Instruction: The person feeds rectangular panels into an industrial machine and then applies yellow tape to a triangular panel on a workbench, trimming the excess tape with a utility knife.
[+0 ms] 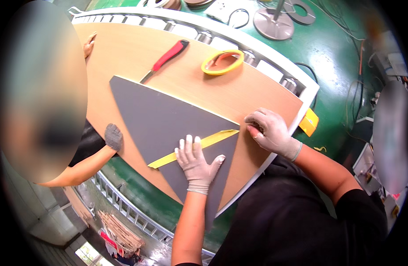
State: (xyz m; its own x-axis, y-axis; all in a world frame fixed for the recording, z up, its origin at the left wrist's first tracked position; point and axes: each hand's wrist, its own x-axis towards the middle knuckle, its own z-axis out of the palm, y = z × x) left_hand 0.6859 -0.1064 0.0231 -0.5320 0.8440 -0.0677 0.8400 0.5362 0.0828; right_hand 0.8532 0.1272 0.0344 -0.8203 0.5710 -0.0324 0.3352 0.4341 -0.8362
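A dark grey triangular panel (150,113) lies on a wood-coloured board. One strip of yellow tape (212,139) runs across it, from its lower left edge to its right corner. My left hand (197,166), in a thin whitish glove, rests flat on the panel with fingers spread, next to the strip. Just off the right corner is my right hand (272,135), gloved too, its fingers curled together over the board. What it pinches, if anything, is hidden. Beyond the panel lie a knife (168,56) with a red and black handle and a roll of yellow tape (224,62).
The wood-coloured board (266,95) sits on a white-framed roller conveyor (277,57). At the left, a co-worker's grey-gloved hand (113,137) touches the board's edge; their other hand (89,45) rests farther back. A round metal stand base (273,24) stands on the green floor.
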